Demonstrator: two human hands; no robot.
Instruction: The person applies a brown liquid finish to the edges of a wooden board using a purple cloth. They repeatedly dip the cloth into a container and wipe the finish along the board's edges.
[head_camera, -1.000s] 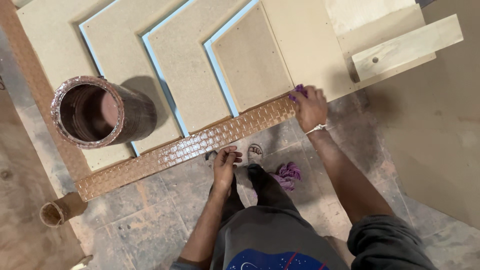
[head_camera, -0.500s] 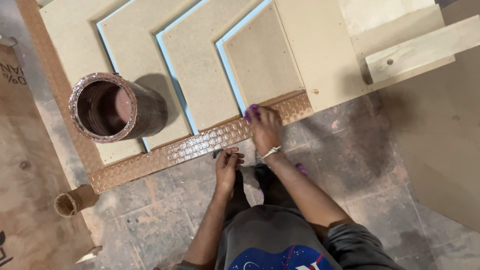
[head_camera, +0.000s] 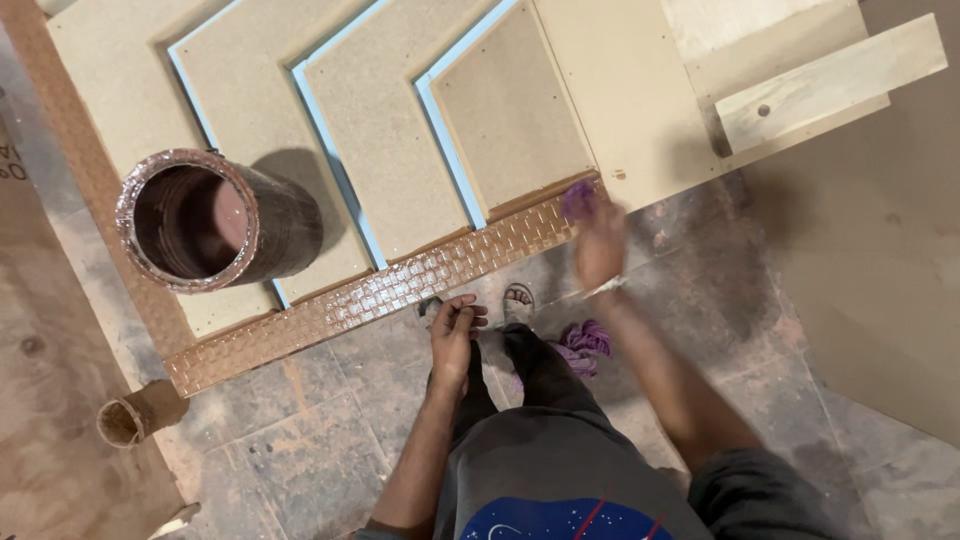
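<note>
My right hand (head_camera: 600, 245) is blurred with motion and holds a purple cloth (head_camera: 578, 198) pressed on the right end of a glossy brown woven-pattern strip (head_camera: 380, 295). The strip borders a panel of pale fibreboard chevron pieces (head_camera: 380, 130) with light blue edges. My left hand (head_camera: 455, 335) hovers just below the strip's near edge, above my knee, with its fingers curled together. A small dark thing shows by its fingertips, and I cannot tell whether the hand holds it.
A wide brown cylinder (head_camera: 205, 220) with a shiny rim lies on the panel's left side. A small cardboard tube (head_camera: 135, 415) sits on the stained floor at the left. A purple rag (head_camera: 588, 340) lies by my sandalled foot (head_camera: 517, 297). A pale wood block (head_camera: 830, 80) is at the upper right.
My right hand slid the cloth left along the strip, then back right to its end. My left hand stayed by the strip's edge. The view shifted slightly.
</note>
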